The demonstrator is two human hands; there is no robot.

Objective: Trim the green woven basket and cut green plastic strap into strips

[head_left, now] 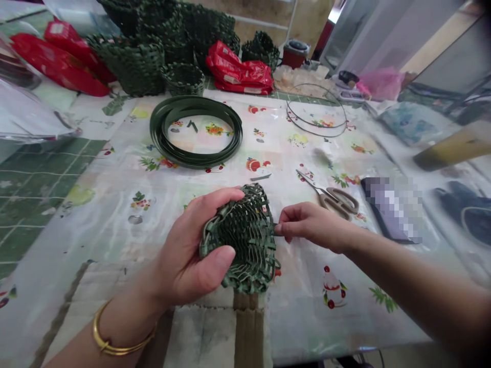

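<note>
Basket first: the small green basket [245, 240] is being held just above the near edge of the table [115, 214], tipped so its inside is showing. The left hand [187, 255] is curling around its rim, with the thumb pressing at the lower edge and the fingers wrapping over the top. The right hand [310, 225] is pinching a strip end [276, 225] at the basket's right wall, fingers closed tight. Just beyond that hand the scissors [333, 197] are lying flat. 1 coil of green strip [195, 130] is resting farther back, with finished baskets [134, 61] and red bags [238, 69] behind it.
</note>
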